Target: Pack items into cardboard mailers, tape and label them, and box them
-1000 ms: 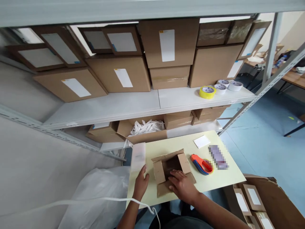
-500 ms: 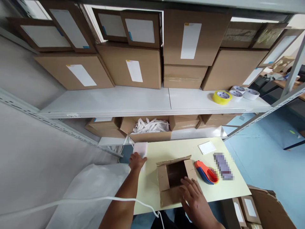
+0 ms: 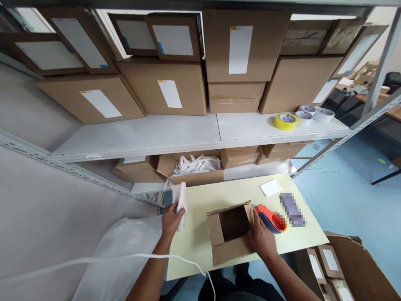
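A folded, pale pinkish-white foam sheet (image 3: 179,196) is pinched in my left hand (image 3: 171,219), raised at the table's left edge. In front of me stands a small open cardboard box (image 3: 232,251), its flaps spread and its inside dark. My right hand (image 3: 262,237) grips the box's right side, with the thumb toward the opening. Just beyond those fingers lies a red and blue tape dispenser (image 3: 272,219). Part of the box's right flap is hidden by the hand.
The cream table (image 3: 200,200) also bears a white card (image 3: 270,187) and a blurred purple item (image 3: 292,209). Behind it, a shelf (image 3: 150,136) carries boxes and tape rolls (image 3: 286,121). A white cable (image 3: 131,256) crosses at left. An open carton (image 3: 360,259) stands lower right.
My left hand has picked the foam sheet up from the table corner and tilted it upright. My right hand has moved from above the box to grip its right side.
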A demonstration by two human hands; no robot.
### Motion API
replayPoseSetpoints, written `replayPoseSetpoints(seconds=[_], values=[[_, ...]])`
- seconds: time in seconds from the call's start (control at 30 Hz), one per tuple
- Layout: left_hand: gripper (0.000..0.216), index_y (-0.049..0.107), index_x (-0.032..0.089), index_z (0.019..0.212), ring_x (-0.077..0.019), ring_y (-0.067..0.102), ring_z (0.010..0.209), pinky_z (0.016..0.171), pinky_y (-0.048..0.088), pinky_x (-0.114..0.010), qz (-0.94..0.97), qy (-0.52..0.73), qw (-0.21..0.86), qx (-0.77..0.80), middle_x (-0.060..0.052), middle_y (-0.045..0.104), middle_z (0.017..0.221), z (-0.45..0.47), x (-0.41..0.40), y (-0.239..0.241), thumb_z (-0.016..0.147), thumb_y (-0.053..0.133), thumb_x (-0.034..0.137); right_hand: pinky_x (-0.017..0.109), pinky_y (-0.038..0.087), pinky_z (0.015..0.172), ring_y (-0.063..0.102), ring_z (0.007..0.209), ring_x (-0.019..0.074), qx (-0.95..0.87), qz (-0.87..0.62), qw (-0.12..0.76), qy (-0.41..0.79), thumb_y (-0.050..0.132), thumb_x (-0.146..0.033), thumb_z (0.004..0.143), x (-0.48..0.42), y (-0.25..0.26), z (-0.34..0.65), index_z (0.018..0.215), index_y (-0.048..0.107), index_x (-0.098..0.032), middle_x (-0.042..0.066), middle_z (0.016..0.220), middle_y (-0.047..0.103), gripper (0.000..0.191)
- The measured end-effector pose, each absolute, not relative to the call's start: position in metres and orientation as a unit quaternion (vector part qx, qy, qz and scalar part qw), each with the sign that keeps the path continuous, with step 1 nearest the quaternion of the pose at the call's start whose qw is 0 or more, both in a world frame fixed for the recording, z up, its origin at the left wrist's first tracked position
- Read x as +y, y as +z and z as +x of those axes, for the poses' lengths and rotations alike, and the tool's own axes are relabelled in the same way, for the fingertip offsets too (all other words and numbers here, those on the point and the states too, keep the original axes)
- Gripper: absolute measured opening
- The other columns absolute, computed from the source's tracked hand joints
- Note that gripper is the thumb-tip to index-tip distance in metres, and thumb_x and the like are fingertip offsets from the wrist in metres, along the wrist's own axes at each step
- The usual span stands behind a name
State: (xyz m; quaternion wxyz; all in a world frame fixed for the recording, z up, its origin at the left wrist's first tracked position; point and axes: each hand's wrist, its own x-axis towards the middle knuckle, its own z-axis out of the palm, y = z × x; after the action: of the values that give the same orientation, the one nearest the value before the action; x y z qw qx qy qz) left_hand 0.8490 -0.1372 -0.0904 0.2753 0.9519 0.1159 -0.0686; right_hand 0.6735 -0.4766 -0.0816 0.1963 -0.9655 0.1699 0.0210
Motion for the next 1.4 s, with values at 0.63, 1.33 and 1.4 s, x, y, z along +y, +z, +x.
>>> replayPoseSetpoints(seconds=[0.63,1.33,1.4], values=[[0.04,0.055,0.014,0.125,-0.0286,0.055,0.119,0.095,0.052,-0.039,0.908,-0.219,0.038,-0.355,-0.016,0.05,0.133,0.758,-0.327,-0.05,0.085,0.055,0.014,0.029,0.046,0.074,0.07,0.086,0.0234,0.199,-0.914,0.352,0.039,0.041,-0.026,0.1,-0.511,-0.07,0.68,0.095,0.065,-0.017,0.011,0.088,0.074,0.026],[0.049,0.062,0.016,0.13,-0.0382,0.06,0.111,0.081,0.051,-0.044,0.902,-0.179,-0.114,-0.375,-0.023,0.059,0.128,0.775,-0.339,-0.072,0.082,0.066,0.026,0.031,0.053,0.08,0.075,0.095,0.0246,0.195,-0.921,0.33,0.064,0.037,-0.026,0.103,-0.504,-0.058,0.679,0.123,0.064,-0.018,0.014,0.102,0.078,0.035],[0.049,0.064,0.016,0.127,-0.0385,0.06,0.11,0.082,0.05,-0.045,0.9,-0.18,-0.113,-0.381,-0.023,0.061,0.126,0.775,-0.341,-0.071,0.08,0.069,0.029,0.031,0.053,0.081,0.075,0.096,0.0251,0.19,-0.923,0.328,0.067,0.037,-0.026,0.103,-0.505,-0.056,0.68,0.125,0.063,-0.017,0.014,0.103,0.078,0.035]])
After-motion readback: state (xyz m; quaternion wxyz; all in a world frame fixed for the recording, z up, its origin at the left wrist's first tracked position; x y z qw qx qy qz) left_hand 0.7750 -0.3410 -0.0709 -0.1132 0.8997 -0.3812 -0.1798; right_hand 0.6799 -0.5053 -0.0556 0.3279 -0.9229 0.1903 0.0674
